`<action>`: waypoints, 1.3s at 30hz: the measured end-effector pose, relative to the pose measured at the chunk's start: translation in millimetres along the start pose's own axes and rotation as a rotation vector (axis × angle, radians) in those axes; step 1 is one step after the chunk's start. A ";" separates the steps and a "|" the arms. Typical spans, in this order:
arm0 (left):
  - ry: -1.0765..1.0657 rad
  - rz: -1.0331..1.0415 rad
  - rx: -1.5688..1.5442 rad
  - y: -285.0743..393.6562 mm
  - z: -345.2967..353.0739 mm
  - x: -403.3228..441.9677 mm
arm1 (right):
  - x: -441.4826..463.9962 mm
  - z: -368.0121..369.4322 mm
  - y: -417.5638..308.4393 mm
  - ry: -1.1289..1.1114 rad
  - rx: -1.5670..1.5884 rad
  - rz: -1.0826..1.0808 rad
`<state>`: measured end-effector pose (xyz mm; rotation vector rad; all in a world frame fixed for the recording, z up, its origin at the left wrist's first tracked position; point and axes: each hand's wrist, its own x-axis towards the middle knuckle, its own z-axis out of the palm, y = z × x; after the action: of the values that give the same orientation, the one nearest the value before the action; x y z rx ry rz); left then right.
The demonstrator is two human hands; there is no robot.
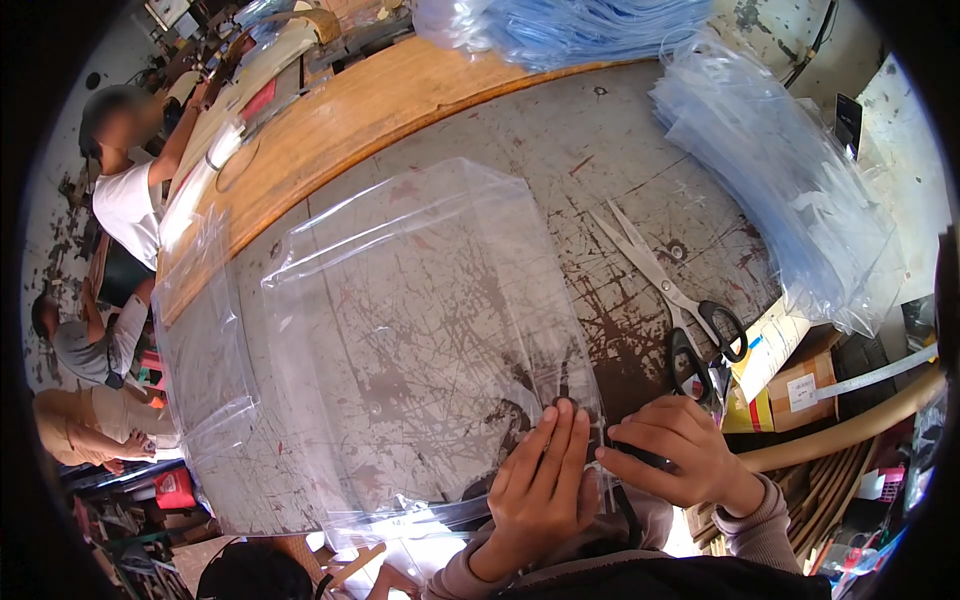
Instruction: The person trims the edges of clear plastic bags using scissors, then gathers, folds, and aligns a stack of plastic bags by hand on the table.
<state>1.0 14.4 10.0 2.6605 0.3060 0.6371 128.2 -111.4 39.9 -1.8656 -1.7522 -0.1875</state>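
A large clear plastic bag (420, 330) lies flat on the scratched grey table (640, 350). My left hand (545, 475) rests on the bag's near right corner, fingers stretched out and flat. Just right of it, beside the bag's edge, is my right hand (680, 450), its fingers bent round a small dark object that I cannot make out. Scissors (668, 290) with black handles lie on the table beyond my right hand, their blades slightly apart.
Stacks of clear bluish plastic (780, 190) lie at the far right and along the far wooden board (380, 100). Another clear sheet (205, 340) hangs over the left edge. People (125, 200) are at the left. A cardboard box (805, 385) stands at the right.
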 end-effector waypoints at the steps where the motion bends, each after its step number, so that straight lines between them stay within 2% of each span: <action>1: -0.007 -0.002 0.001 0.2 -0.4 -0.1 | -0.3 0.3 -0.2 0.003 -0.015 -0.008; 6: 0.013 0.017 0.034 1.1 1.8 0.1 | 0.4 2.2 -0.1 0.024 -0.036 -0.027; 8: 0.027 0.028 0.031 0.6 4.0 -0.9 | 1.6 4.8 -2.1 0.034 -0.007 0.043; 15: 0.079 0.043 0.123 3.3 13.1 -4.5 | 2.6 14.5 -5.3 0.027 -0.063 0.066; 20: 0.175 0.104 0.174 -1.0 27.4 -12.1 | 20.0 21.2 8.1 0.094 -0.123 0.258; 22: 0.204 0.099 0.155 -1.0 27.5 -10.6 | 30.1 23.1 17.7 0.116 -0.125 0.236; 27: 0.216 0.110 0.108 -3.2 26.8 -12.6 | 68.4 24.4 53.4 0.195 -0.458 0.151; 31: 0.206 0.099 0.085 -3.1 24.8 -12.7 | 107.5 16.8 75.8 0.152 -0.591 0.140; 36: 0.235 0.114 0.077 -4.2 26.8 -12.4 | 160.7 23.6 118.1 0.279 -0.864 -0.018; 39: 0.250 0.112 0.068 -4.6 27.0 -13.0 | 192.0 26.4 151.8 0.318 -0.984 0.039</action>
<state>1.9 6.2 -19.1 2.6776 0.2521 1.0149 291.1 71.9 61.9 -2.2988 -1.4892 -1.4566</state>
